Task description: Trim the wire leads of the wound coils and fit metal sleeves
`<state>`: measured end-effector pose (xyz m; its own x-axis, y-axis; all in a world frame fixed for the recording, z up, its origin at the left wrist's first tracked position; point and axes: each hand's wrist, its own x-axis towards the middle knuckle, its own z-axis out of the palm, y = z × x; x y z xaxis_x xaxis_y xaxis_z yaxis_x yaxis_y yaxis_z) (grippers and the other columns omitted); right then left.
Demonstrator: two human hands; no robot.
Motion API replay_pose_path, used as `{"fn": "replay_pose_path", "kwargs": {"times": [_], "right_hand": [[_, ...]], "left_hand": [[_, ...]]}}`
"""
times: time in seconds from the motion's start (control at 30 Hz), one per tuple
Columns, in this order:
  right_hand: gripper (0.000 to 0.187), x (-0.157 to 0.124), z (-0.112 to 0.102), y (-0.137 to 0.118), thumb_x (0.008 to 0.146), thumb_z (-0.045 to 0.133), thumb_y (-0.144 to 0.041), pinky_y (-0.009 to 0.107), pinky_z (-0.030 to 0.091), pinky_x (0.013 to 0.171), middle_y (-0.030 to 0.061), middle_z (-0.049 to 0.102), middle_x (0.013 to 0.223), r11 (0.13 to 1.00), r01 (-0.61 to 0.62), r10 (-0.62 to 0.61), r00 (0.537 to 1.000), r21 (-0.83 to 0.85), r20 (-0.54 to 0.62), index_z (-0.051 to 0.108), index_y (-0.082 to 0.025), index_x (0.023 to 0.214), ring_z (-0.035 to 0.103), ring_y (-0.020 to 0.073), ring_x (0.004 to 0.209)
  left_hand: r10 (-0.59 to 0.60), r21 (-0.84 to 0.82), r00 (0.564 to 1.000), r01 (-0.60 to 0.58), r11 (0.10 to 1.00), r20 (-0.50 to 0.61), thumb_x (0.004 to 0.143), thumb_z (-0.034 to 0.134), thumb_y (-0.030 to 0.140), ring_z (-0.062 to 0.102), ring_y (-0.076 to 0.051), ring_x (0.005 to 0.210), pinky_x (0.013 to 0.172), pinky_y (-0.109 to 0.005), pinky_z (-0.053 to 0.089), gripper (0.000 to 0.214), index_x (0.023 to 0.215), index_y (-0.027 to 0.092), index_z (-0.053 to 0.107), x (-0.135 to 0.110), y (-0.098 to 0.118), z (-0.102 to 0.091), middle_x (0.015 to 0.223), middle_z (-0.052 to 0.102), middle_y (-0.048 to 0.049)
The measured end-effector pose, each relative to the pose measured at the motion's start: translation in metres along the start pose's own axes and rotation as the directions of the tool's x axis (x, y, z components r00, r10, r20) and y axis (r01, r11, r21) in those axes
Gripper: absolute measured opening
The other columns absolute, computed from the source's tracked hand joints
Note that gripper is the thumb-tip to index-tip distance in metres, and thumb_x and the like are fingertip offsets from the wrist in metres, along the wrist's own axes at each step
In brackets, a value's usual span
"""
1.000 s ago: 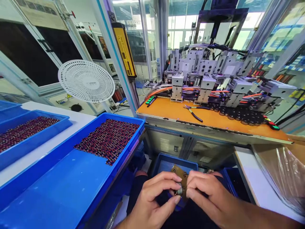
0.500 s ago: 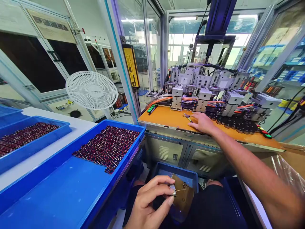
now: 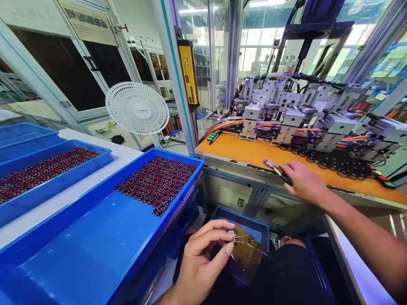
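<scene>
My left hand (image 3: 203, 262) is low in front of me, fingers pinched on a small metal part (image 3: 232, 235) at the edge of a brown translucent sheet (image 3: 248, 254). Thin wires trail off the sheet to the right. My right hand (image 3: 303, 182) reaches out over the front edge of the orange bench (image 3: 241, 152) and is closed on the dark handles of small pliers (image 3: 276, 168), whose jaws point left. The pliers are lifted just off the bench.
A machine with grey blocks and orange hoses (image 3: 305, 123) lines the back of the bench. A large blue tray (image 3: 95, 237) holding several dark red parts (image 3: 159, 180) sits at left, another blue tray (image 3: 47, 178) beyond it. A white fan (image 3: 137, 108) stands behind. A small blue bin (image 3: 251, 224) sits under the bench.
My right hand left the sheet, reached to the bench, took the pliers and is drawing them back towards me. The left hand kept its pinch. The view shifted right.
</scene>
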<state>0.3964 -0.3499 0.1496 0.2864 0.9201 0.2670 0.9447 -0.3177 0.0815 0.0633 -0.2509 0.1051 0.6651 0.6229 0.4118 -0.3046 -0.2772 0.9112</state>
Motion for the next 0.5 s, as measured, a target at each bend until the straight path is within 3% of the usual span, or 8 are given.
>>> {"fn": "replay_pose_path", "kwargs": {"times": [0.1,0.17,0.27,0.4,0.43,0.5], "right_hand": [[0.058,-0.055,0.008,-0.034,0.08,0.05,-0.017,0.04,0.052,0.092,0.0173,0.06,0.115,0.995,0.048,-0.042,0.997,0.092,-0.062,0.045,-0.009,0.137,0.062,0.0278,0.103],[0.058,-0.093,0.02,-0.065,0.081,0.049,-0.014,0.036,0.056,0.086,0.0139,0.064,0.113,0.931,0.095,-0.053,0.99,0.351,-0.127,0.044,-0.015,0.139,0.066,0.0252,0.101],[0.063,-0.142,0.043,-0.112,0.078,0.054,-0.013,0.035,0.058,0.084,0.0111,0.07,0.109,0.81,0.1,-0.008,0.987,0.577,-0.159,0.045,-0.02,0.14,0.07,0.0254,0.097],[0.068,-0.173,0.069,-0.153,0.082,0.052,-0.011,0.024,0.06,0.073,0.0063,0.071,0.1,0.466,0.098,0.003,0.994,0.88,-0.112,0.037,-0.026,0.147,0.071,0.0172,0.076],[0.068,-0.175,0.073,-0.157,0.083,0.053,-0.013,0.025,0.06,0.076,0.0067,0.071,0.105,0.439,0.116,-0.009,0.992,0.891,-0.125,0.037,-0.027,0.148,0.072,0.0184,0.081],[0.063,-0.177,0.076,-0.162,0.085,0.054,-0.018,0.028,0.059,0.086,0.0083,0.069,0.116,0.48,0.148,-0.001,0.986,0.865,-0.168,0.041,-0.027,0.147,0.071,0.0231,0.098]], "left_hand": [[0.0,-0.016,1.0,0.0,1.0,0.006,0.082,0.067,0.007,0.07,-0.019,0.089,0.07,-0.026,0.058,0.018,0.091,0.022,0.075,0.002,-0.002,0.004,0.103,0.072,-0.0091],[0.002,-0.017,1.0,-0.002,1.0,0.012,0.082,0.067,0.006,0.07,-0.019,0.091,0.071,-0.025,0.058,0.021,0.092,0.023,0.075,0.002,-0.002,0.006,0.103,0.073,-0.0081],[-0.008,-0.013,1.0,0.008,1.0,0.026,0.082,0.067,0.005,0.069,-0.019,0.092,0.071,-0.025,0.058,0.022,0.092,0.024,0.075,0.003,-0.002,0.008,0.103,0.073,-0.0075],[-0.041,-0.006,0.998,0.042,0.999,0.054,0.084,0.065,0.008,0.069,-0.017,0.085,0.069,-0.026,0.057,0.019,0.093,0.022,0.075,0.005,-0.002,0.009,0.105,0.071,-0.0086],[-0.046,-0.009,0.997,0.046,0.999,0.06,0.085,0.065,0.008,0.069,-0.017,0.084,0.068,-0.026,0.057,0.019,0.093,0.022,0.075,0.005,-0.002,0.01,0.105,0.071,-0.0088],[-0.045,-0.025,0.997,0.047,0.999,0.066,0.086,0.064,0.008,0.068,-0.016,0.081,0.067,-0.026,0.057,0.019,0.094,0.022,0.075,0.005,-0.002,0.011,0.105,0.071,-0.0087]]}}
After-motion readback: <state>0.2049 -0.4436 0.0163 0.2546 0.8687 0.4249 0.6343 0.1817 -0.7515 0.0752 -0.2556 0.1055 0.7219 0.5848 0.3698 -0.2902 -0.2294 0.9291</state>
